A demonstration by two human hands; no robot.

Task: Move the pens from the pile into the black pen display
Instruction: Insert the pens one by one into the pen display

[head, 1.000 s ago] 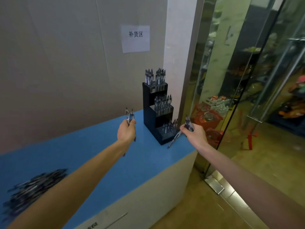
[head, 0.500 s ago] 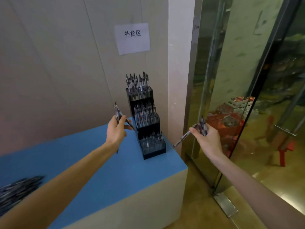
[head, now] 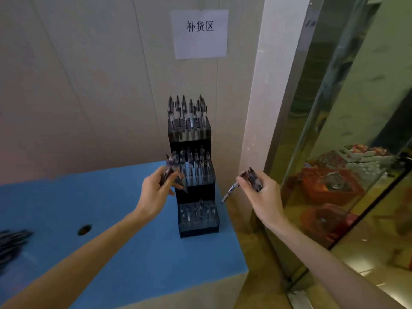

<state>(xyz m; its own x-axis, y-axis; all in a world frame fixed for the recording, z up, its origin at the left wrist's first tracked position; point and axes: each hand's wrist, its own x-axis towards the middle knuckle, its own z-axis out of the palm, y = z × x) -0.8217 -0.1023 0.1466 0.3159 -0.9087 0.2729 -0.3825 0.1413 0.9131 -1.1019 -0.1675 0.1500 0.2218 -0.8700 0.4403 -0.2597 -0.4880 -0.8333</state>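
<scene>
Beige panelled wall (head: 78,85) carrying a white paper sign (head: 200,34) above the blue worktop (head: 124,253); a pale pillar (head: 265,90) standing at its right edge; glass partition (head: 356,130) reflecting yellowish light.

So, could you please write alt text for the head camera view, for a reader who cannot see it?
A person's left hand and right hand each hold pens beside a black three-tier pen display on a blue table. The display stands against a wall under a paper sign, and a pile of pens lies at the table's far left.
</scene>
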